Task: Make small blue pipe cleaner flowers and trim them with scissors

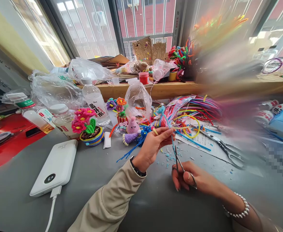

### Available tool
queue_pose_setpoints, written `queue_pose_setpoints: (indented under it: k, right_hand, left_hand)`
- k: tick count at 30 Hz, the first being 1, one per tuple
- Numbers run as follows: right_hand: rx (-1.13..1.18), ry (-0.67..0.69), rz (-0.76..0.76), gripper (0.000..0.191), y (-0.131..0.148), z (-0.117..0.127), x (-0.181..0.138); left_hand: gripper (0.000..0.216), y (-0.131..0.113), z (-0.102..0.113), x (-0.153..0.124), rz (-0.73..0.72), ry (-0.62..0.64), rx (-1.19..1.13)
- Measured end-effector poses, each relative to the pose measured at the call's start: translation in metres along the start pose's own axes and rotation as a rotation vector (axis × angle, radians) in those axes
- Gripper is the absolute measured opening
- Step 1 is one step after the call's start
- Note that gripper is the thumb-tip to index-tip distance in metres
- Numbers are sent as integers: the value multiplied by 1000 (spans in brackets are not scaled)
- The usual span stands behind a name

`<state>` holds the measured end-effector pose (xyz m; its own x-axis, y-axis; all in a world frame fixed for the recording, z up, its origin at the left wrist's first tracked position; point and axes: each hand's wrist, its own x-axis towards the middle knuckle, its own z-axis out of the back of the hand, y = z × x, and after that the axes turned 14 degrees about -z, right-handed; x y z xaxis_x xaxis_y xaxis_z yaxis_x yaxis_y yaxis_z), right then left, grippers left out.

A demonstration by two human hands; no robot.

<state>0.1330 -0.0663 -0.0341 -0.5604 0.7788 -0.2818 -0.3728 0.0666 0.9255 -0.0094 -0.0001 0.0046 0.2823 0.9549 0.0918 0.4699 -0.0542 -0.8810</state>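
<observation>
My left hand (158, 140) pinches a light blue pipe cleaner (172, 141) between thumb and fingers, and its free end hangs down. My right hand (189, 177) has its fingers through the handles of small metal scissors (177, 162). The scissor blades point up at the hanging end of the pipe cleaner; whether they touch it I cannot tell. Light blue fluff bits (166, 158) lie scattered on the grey tabletop (153, 203) behind the blades. Just beyond my left hand sit a dark blue pipe-cleaner piece (143, 133) and a crocheted pink and purple figure (133, 127).
Larger scissors (222, 145) lie on paper at the right. Behind are a bundle of coloured pipe cleaners (204, 108) and a plastic bag (138, 100). Leftward stand a pink flower pot (91, 135), a water bottle (95, 103) and a white power bank (55, 167) with a cable.
</observation>
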Motion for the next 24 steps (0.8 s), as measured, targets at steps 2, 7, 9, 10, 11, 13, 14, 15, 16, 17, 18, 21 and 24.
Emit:
queue_pose_setpoints:
  k: [2,7,9,10,11,13,14,15,16,17,18,21,24]
  right_hand:
    - [1,4,-1,75,0,-1,0]
    - [25,9,7,75,2,-1,1]
    - [40,10,11,74,2,-1,1]
    - [47,9,12,73,2,-1,1]
    - [54,9,13,73,1,-1,1]
    - [67,13,17,72,0,-1,1]
    - [72,16,19,72,-1,-1,1]
    - [77,19,22,72,-2,-1,2]
    - [82,23,26,72,-3,-1,2]
    - [86,25,30,72,-4,-1,2]
    - [89,25,35,71,-5,-1,3]
    - [105,6,45,69,-9,-2,4]
    - [152,-18,10,66,-13,-1,5]
  left_hand:
    - [16,0,0,0,5,10,-4]
    - [16,0,-1,-1,15,27,17]
    - [16,0,-1,-1,24,26,21]
    - [16,0,-1,-2,28,28,20]
    - [17,0,-1,-2,32,31,19]
    - [17,0,-1,-2,33,39,16]
    - [17,0,-1,-2,29,41,15]
    - [17,1,-1,-2,23,40,14]
    - [17,1,-1,-2,17,38,13]
    - [17,1,-1,-2,11,35,11]
    - [17,1,-1,-2,7,33,8]
    - [16,1,-1,-2,6,30,-9]
    - [16,2,0,-2,-14,15,-28]
